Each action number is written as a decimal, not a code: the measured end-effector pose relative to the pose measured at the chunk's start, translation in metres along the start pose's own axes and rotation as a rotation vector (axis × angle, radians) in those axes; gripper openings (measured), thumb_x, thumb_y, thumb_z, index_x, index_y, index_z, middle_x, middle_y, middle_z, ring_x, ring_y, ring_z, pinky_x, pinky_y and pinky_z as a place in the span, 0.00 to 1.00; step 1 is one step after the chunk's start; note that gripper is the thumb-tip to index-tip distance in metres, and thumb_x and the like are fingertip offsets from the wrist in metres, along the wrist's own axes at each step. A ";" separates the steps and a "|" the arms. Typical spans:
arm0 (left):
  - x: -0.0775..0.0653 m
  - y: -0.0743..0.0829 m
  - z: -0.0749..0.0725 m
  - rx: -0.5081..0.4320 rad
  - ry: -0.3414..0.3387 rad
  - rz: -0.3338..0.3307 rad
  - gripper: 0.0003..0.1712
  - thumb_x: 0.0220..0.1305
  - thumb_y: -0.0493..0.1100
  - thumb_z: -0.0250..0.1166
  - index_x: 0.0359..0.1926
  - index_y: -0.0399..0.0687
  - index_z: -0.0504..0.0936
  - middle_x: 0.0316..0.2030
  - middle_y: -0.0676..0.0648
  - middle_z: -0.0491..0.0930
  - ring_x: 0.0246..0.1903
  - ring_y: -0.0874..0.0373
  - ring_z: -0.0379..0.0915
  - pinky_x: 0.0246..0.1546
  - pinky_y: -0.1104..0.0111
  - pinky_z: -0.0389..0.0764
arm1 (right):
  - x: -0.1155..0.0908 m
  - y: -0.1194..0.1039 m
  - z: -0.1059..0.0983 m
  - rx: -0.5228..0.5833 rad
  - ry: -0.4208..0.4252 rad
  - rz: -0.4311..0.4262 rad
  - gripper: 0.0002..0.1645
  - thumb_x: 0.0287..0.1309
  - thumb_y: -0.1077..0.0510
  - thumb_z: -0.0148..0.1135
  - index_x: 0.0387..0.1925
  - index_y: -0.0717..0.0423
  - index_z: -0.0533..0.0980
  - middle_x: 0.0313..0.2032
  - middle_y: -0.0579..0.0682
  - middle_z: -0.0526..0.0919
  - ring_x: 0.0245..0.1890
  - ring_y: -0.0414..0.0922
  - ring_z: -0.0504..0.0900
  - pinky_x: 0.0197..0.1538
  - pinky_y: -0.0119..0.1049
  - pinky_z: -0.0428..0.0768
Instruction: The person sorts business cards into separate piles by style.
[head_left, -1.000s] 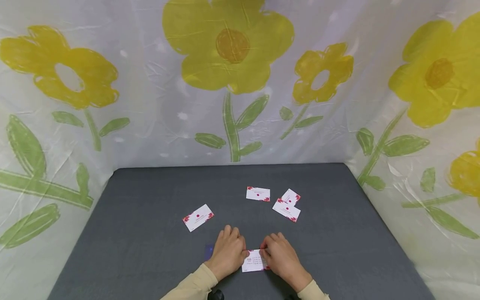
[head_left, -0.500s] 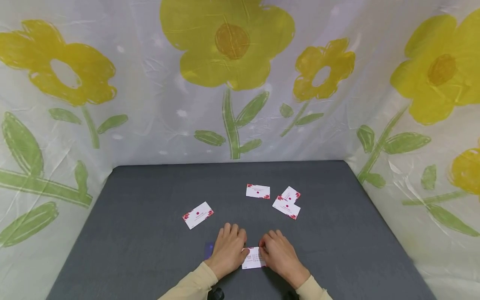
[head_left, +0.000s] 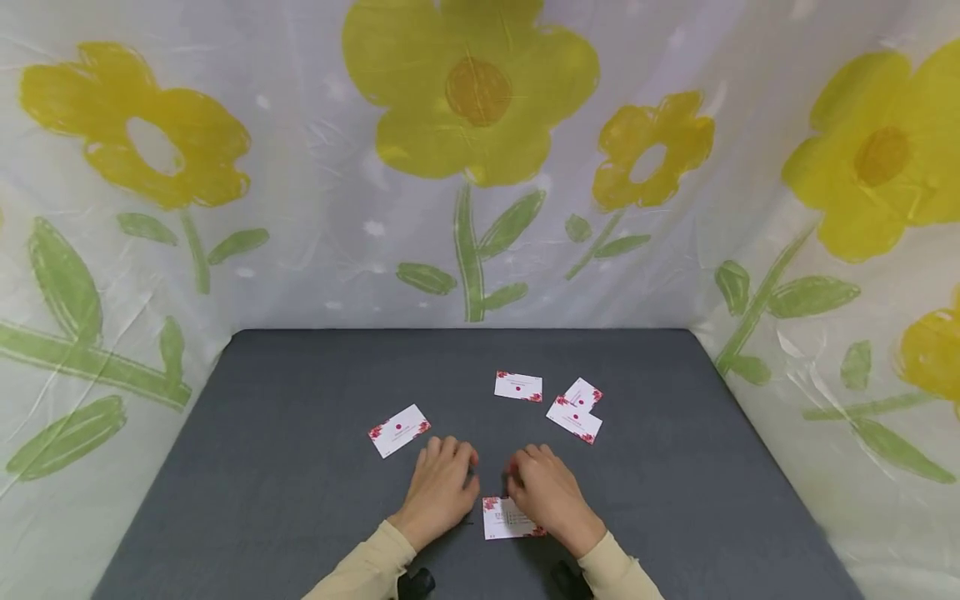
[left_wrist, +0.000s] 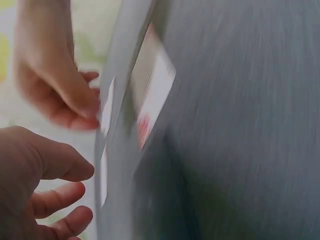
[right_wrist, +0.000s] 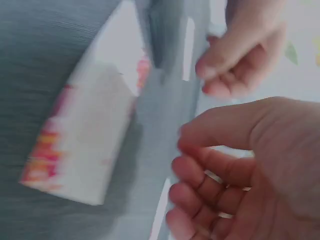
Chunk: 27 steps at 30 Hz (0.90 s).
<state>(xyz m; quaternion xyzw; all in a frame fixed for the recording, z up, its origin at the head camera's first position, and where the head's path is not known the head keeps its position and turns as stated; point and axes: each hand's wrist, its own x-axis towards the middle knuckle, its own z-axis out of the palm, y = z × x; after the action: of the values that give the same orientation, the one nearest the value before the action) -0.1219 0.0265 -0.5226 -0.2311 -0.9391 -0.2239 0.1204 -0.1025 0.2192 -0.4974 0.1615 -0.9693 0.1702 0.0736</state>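
A white card with red floral corners point(head_left: 497, 527) lies on the dark grey table between my two wrists, its right part beneath my right hand. My left hand point(head_left: 437, 486) hovers to its left, apart from it. Thumb and fingers of that hand stand apart with nothing between them in the left wrist view. My right hand point(head_left: 549, 492) is over the card's right side. In the right wrist view its fingers point(right_wrist: 187, 170) are loosely bent, thumb near the index finger, and no card is visible in them. The card is blurred in both wrist views.
Another floral card point(head_left: 400, 431) lies tilted beyond my left hand. Farther back is a single card point(head_left: 518, 387), and to its right two cards point(head_left: 576, 418) overlap. A flowered curtain point(head_left: 337, 250) encloses the grey table point(head_left: 285, 483) at the back and sides.
Both hands have come off the near card and shifted slightly left and away from me. More of its left side shows now. The blue item beside my left hand is no longer visible.
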 end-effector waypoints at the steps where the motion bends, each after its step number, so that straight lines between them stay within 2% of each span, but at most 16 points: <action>1: 0.001 -0.009 -0.008 0.010 0.025 -0.018 0.11 0.56 0.40 0.73 0.38 0.49 0.80 0.33 0.50 0.74 0.36 0.55 0.61 0.37 0.64 0.63 | 0.008 -0.001 -0.001 0.036 -0.008 -0.013 0.03 0.57 0.63 0.72 0.30 0.56 0.83 0.26 0.45 0.79 0.30 0.41 0.71 0.35 0.34 0.73; 3: 0.001 -0.028 -0.023 0.045 0.064 -0.070 0.11 0.56 0.40 0.73 0.39 0.47 0.82 0.34 0.47 0.77 0.36 0.51 0.64 0.38 0.60 0.66 | 0.028 -0.001 0.000 0.101 -0.058 -0.062 0.02 0.63 0.61 0.69 0.33 0.56 0.84 0.29 0.45 0.81 0.32 0.40 0.72 0.37 0.33 0.74; 5: -0.003 -0.048 -0.038 0.084 0.067 -0.144 0.13 0.58 0.41 0.73 0.43 0.43 0.84 0.36 0.43 0.79 0.38 0.47 0.66 0.38 0.57 0.68 | 0.047 -0.001 0.003 0.135 -0.140 -0.130 0.04 0.68 0.59 0.66 0.35 0.53 0.84 0.32 0.44 0.83 0.35 0.39 0.74 0.40 0.33 0.75; 8: -0.010 -0.073 -0.056 0.109 0.018 -0.281 0.19 0.63 0.44 0.71 0.50 0.36 0.84 0.42 0.36 0.81 0.41 0.41 0.68 0.40 0.51 0.70 | 0.074 -0.005 0.010 0.140 -0.274 -0.212 0.06 0.72 0.57 0.62 0.38 0.51 0.83 0.37 0.44 0.84 0.41 0.41 0.77 0.45 0.35 0.77; 10: -0.015 -0.087 -0.064 0.102 -0.030 -0.367 0.25 0.67 0.47 0.68 0.57 0.32 0.81 0.47 0.32 0.80 0.43 0.39 0.68 0.42 0.49 0.71 | 0.090 -0.011 0.014 0.132 -0.344 -0.223 0.07 0.73 0.54 0.62 0.45 0.52 0.82 0.44 0.46 0.84 0.47 0.44 0.80 0.51 0.38 0.79; 13: -0.021 -0.101 -0.067 0.094 -0.093 -0.441 0.33 0.70 0.51 0.66 0.62 0.26 0.77 0.51 0.27 0.78 0.46 0.35 0.69 0.42 0.45 0.74 | 0.111 -0.023 0.021 0.116 -0.433 -0.207 0.23 0.72 0.49 0.64 0.63 0.51 0.76 0.59 0.50 0.82 0.62 0.49 0.79 0.64 0.45 0.78; 15: -0.025 -0.105 -0.064 0.103 -0.124 -0.454 0.36 0.71 0.53 0.66 0.62 0.24 0.76 0.50 0.26 0.77 0.44 0.35 0.70 0.40 0.44 0.75 | 0.121 -0.031 0.028 0.084 -0.486 -0.201 0.35 0.71 0.45 0.65 0.74 0.48 0.68 0.68 0.51 0.76 0.69 0.52 0.74 0.71 0.50 0.74; 17: -0.027 -0.106 -0.060 0.124 -0.146 -0.451 0.37 0.70 0.55 0.67 0.61 0.23 0.77 0.48 0.27 0.76 0.43 0.36 0.70 0.38 0.45 0.76 | 0.128 -0.038 0.036 0.038 -0.511 -0.219 0.39 0.71 0.44 0.64 0.78 0.44 0.63 0.69 0.51 0.75 0.69 0.51 0.73 0.71 0.50 0.74; 22: -0.024 -0.102 -0.051 0.167 -0.116 -0.411 0.35 0.67 0.57 0.70 0.57 0.29 0.82 0.44 0.33 0.76 0.39 0.42 0.68 0.34 0.50 0.74 | 0.138 -0.050 0.049 -0.086 -0.459 -0.243 0.36 0.71 0.45 0.65 0.77 0.38 0.67 0.62 0.47 0.75 0.57 0.45 0.73 0.59 0.43 0.76; 27: -0.022 -0.098 -0.042 0.194 -0.030 -0.371 0.28 0.60 0.54 0.76 0.49 0.35 0.84 0.38 0.37 0.76 0.36 0.44 0.68 0.33 0.53 0.71 | 0.144 -0.058 0.053 -0.116 -0.446 -0.228 0.32 0.69 0.46 0.68 0.72 0.35 0.72 0.63 0.46 0.74 0.59 0.45 0.73 0.61 0.43 0.76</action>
<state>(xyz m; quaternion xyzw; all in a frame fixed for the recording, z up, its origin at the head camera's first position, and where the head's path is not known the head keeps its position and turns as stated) -0.1458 -0.0800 -0.5293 -0.0448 -0.9845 -0.1472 0.0846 -0.2221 0.1072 -0.5004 0.2988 -0.9452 0.0650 -0.1143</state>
